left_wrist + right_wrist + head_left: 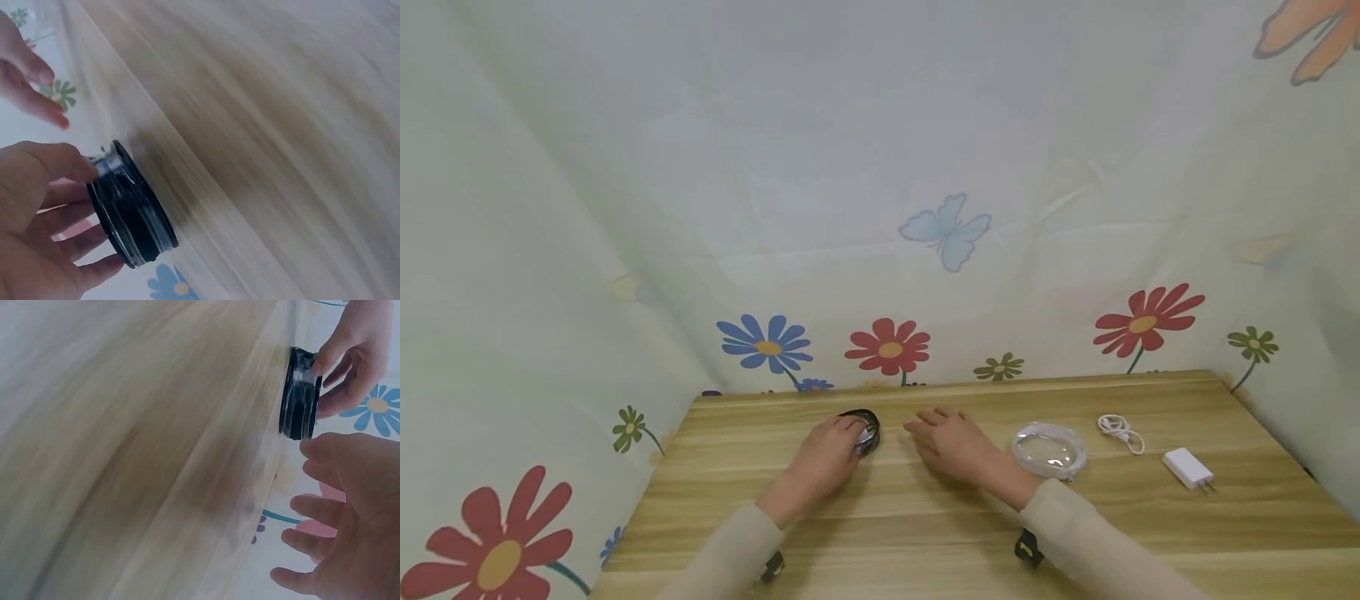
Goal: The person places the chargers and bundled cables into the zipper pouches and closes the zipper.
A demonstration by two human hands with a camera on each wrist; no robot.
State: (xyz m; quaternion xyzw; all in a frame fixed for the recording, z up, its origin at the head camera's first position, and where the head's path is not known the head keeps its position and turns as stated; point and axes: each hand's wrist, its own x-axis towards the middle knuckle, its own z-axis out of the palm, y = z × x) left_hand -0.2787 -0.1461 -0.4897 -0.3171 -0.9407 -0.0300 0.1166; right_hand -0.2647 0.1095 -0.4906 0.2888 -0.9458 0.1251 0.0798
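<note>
A round black spool-like object lies on the wooden table, left of the middle. The left hand grips it from above, thumb and fingers around its rim. In the left wrist view the spool shows two black rims, with the left hand on its upper side. To the right, the right hand hovers low over the table, fingers spread and holding nothing. The right wrist view shows the right hand beside the spool, apart from it.
On the table, right of the right hand, lie a clear coiled cable or tubing, a small white cable and a white plug adapter. Behind stands a cloth backdrop with flowers and a butterfly.
</note>
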